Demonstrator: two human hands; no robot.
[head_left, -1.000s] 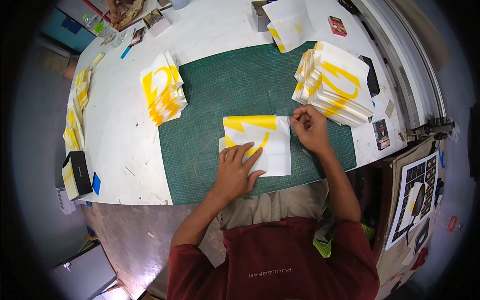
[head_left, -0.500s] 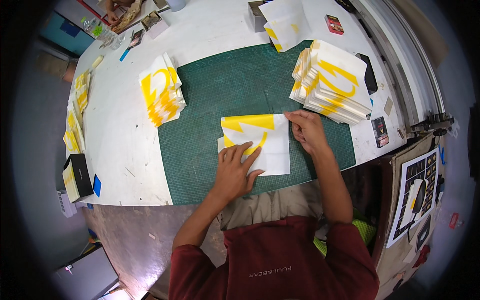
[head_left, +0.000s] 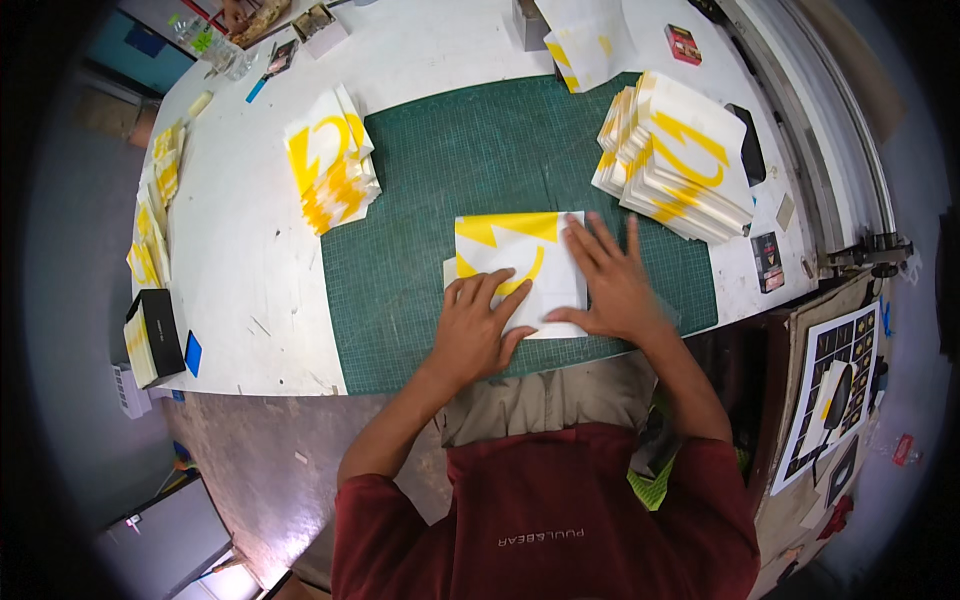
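Note:
A folded white sheet (head_left: 550, 300) with a yellow printed pattern lies on the green cutting mat (head_left: 450, 150) close to me. A strip of pale card-like material (head_left: 450, 272) peeks out at its left edge. My left hand (head_left: 478, 318) rests on the sheet's lower left part, fingers spread. Flat on the right edge lies my right hand (head_left: 615, 280), its fingers apart and the thumb toward the lower middle. Neither hand grips anything. Whether the sheet is paper or thin cloth I cannot tell.
Stacks of similar folded pieces stand on the right (head_left: 690, 160) and left (head_left: 335, 165) of the mat. A loose printed sheet (head_left: 590, 45) leans at the back against a grey box (head_left: 530, 25). At the left edge is a black box (head_left: 155, 335); a metal rail (head_left: 800, 110) runs along the right.
My right hand has gone from pinching the sheet's upper right corner to lying flat with spread fingers on its right edge. My left hand stays on the sheet. The view has shifted slightly.

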